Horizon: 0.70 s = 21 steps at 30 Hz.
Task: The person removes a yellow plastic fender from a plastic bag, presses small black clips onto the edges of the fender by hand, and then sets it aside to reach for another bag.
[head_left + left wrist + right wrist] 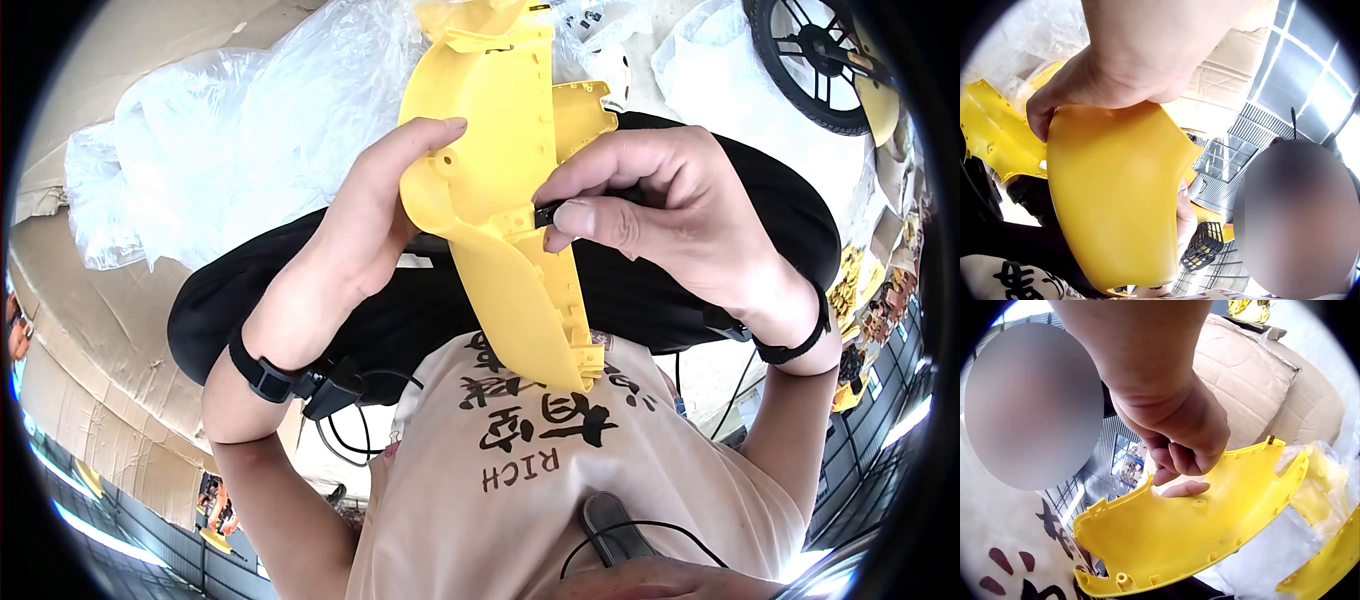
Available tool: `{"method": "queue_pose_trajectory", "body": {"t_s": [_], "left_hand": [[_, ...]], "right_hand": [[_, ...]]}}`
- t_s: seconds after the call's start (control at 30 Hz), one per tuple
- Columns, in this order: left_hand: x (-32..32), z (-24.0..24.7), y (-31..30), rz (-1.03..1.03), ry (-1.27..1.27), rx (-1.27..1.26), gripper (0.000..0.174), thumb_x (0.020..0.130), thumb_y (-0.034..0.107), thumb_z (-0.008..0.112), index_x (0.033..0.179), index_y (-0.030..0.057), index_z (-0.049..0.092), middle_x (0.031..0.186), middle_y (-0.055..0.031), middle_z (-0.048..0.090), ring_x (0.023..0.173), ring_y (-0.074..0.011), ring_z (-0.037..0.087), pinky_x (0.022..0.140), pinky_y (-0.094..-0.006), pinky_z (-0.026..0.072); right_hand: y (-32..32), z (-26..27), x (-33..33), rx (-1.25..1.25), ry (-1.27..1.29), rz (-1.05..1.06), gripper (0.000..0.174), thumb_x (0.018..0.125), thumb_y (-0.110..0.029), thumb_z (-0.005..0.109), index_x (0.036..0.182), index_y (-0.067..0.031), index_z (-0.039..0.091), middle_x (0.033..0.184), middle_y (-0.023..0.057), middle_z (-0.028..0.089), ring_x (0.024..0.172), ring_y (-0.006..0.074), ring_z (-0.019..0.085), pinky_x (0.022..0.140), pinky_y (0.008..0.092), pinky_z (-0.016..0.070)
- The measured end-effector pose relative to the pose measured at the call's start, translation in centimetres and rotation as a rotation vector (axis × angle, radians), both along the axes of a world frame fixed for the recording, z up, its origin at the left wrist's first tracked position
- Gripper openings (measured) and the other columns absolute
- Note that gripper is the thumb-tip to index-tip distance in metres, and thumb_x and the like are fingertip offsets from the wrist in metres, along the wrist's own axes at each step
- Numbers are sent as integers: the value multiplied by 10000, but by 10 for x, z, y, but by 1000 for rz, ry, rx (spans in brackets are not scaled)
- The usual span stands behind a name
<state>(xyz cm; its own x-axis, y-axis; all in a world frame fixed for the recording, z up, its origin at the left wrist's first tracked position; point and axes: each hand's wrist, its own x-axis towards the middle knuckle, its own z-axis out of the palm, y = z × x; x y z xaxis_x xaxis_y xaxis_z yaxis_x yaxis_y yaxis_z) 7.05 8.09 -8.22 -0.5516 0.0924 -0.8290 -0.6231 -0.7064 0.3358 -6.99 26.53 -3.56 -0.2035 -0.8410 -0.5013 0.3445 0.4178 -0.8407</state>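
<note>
A curved yellow plastic panel is held over the lap, its hollow side with pegs and slots facing up in the head view. My left hand grips its left edge, thumb over the inner face, the other fingers hidden behind. In the left wrist view the panel's smooth outer face shows. At the panel's right edge, my right hand pinches a small black clip-like piece between thumb and fingers. The right wrist view shows that hand over the panel's inner side, the small piece hidden there.
Clear plastic wrapping lies beyond the left arm, over brown cardboard. Another yellow part shows just behind the panel. A black spoked wheel is at the far right. A black basket appears in the left wrist view.
</note>
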Motion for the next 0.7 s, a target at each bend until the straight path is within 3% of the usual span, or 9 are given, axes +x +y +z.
{"method": "queue_pose_trajectory", "body": {"t_s": [0.1, 0.2, 0.53, 0.7], "left_hand": [[-1, 1, 1, 63, -6, -3, 476, 888, 333, 620, 1224, 3, 547, 1109, -109, 638, 1005, -197, 627, 868, -341, 493], [0, -2, 0, 19, -5, -28, 518, 912, 401, 575, 1260, 18, 543, 1155, -112, 625, 1071, -193, 604, 917, -344, 456], [3, -6, 3, 47, -36, -41, 468, 917, 374, 564, 1212, 11, 567, 1115, -91, 640, 1027, -169, 619, 888, -330, 469], [4, -7, 7, 76, -6, -38, 430, 935, 338, 523, 1191, -5, 572, 1070, -89, 659, 972, -164, 645, 867, -320, 489]], "right_hand": [[-3, 7, -4, 41, -31, -5, 193, 919, -75, 675, 1062, 53, 666, 914, 93, 708, 814, 117, 691, 666, 192, 503], [0, -2, 2, -54, 1, -43, 192, 919, -74, 675, 1059, 57, 664, 887, 92, 706, 783, 115, 683, 681, 207, 517], [-2, 2, 6, -3, 42, 0, 157, 913, -53, 678, 1012, 69, 664, 849, 62, 689, 725, 86, 640, 679, 213, 519], [-3, 2, 9, -36, 108, -7, 86, 906, -33, 682, 900, 43, 642, 807, 26, 657, 671, 38, 566, 593, 188, 452]]}}
